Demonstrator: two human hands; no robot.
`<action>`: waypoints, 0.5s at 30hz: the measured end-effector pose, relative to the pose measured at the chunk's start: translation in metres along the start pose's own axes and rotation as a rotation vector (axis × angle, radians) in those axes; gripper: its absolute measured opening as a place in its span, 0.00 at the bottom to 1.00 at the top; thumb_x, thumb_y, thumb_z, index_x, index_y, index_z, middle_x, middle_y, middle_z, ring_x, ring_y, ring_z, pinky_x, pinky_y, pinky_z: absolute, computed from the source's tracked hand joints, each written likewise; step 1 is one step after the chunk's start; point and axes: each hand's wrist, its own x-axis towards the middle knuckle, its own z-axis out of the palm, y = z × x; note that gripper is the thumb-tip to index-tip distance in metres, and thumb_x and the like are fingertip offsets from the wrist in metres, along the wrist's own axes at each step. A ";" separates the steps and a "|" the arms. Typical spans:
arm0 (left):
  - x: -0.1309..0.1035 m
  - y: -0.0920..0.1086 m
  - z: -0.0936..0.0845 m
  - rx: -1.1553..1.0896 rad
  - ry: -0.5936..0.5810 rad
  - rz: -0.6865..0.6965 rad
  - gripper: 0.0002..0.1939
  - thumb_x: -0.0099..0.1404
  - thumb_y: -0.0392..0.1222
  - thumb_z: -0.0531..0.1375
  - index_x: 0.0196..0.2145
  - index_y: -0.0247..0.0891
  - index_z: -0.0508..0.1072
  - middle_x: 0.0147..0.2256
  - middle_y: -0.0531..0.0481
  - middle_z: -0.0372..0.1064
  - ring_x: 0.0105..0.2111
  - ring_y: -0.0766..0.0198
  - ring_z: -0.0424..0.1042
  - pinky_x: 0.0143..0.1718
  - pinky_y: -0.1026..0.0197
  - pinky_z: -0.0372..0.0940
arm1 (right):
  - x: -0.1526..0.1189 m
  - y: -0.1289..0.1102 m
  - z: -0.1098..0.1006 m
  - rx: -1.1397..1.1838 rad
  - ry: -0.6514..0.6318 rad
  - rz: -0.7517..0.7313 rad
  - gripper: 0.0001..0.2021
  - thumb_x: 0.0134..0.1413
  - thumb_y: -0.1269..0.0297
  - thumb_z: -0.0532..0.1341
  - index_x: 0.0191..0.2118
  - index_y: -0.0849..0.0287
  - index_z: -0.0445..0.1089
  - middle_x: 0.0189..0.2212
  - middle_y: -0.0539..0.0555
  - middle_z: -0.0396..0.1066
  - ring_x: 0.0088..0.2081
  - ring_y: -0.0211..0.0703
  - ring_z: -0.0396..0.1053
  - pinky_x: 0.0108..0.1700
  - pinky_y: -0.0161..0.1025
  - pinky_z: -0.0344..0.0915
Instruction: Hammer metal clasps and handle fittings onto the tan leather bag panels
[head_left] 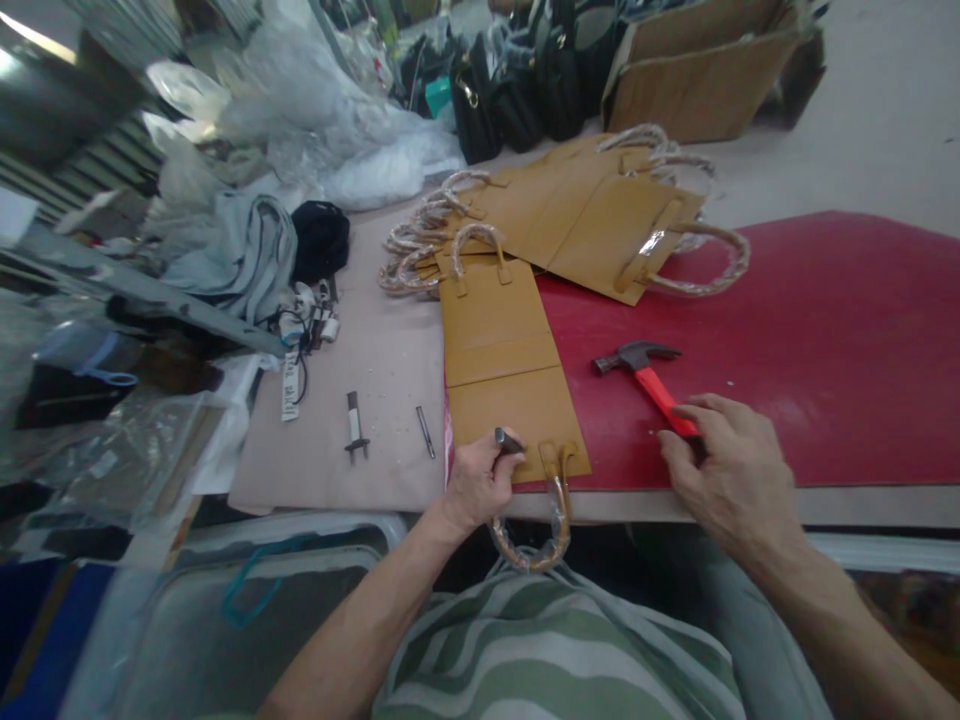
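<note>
A tan leather panel [502, 350] lies on the left end of a red sheet [825, 350], with a plastic-wrapped handle at its far end and another handle [531, 560] hanging over the table's front edge. My left hand [480, 482] is closed around a short metal punch [508, 441], held near the panel's lower edge beside the near handle's tab. A claw hammer [654, 385] with a red grip lies on the red sheet, its head pointing away. My right hand [731, 465] is at the hammer's grip end, fingers curved around it, the thumb apart from the forefinger.
More tan panels [577, 205] with wrapped handles are piled behind. A two-pronged tool [355, 428] and a thin metal rod [425, 432] lie to the left. Black bags [517, 95] and a cardboard box [705, 75] stand at the back; plastic wrap [330, 130] is heaped back left.
</note>
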 end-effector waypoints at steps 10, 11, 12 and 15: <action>-0.001 -0.002 0.003 0.060 0.003 0.056 0.06 0.68 0.34 0.57 0.42 0.39 0.72 0.36 0.46 0.78 0.36 0.60 0.79 0.39 0.61 0.74 | -0.005 0.014 -0.007 0.448 -0.423 0.539 0.09 0.45 0.60 0.63 0.27 0.53 0.62 0.20 0.49 0.62 0.21 0.40 0.58 0.23 0.37 0.51; -0.001 -0.002 0.003 0.068 -0.002 0.052 0.06 0.67 0.34 0.57 0.41 0.39 0.72 0.36 0.46 0.78 0.35 0.60 0.79 0.38 0.61 0.73 | -0.002 0.008 -0.009 0.665 -0.515 0.659 0.10 0.43 0.59 0.64 0.28 0.54 0.62 0.19 0.48 0.62 0.20 0.39 0.57 0.22 0.36 0.52; -0.001 -0.001 0.003 0.073 -0.006 0.047 0.06 0.67 0.34 0.57 0.41 0.39 0.72 0.35 0.46 0.78 0.35 0.59 0.79 0.38 0.61 0.73 | 0.002 0.000 -0.012 0.875 -0.596 0.768 0.11 0.42 0.58 0.65 0.28 0.54 0.62 0.19 0.47 0.61 0.19 0.37 0.56 0.20 0.35 0.52; -0.001 -0.001 0.005 0.070 -0.012 0.036 0.06 0.66 0.33 0.57 0.40 0.38 0.71 0.34 0.47 0.76 0.33 0.59 0.79 0.37 0.61 0.72 | 0.012 -0.025 -0.026 1.195 -0.664 0.959 0.17 0.42 0.52 0.67 0.28 0.54 0.59 0.20 0.43 0.55 0.16 0.31 0.48 0.17 0.32 0.49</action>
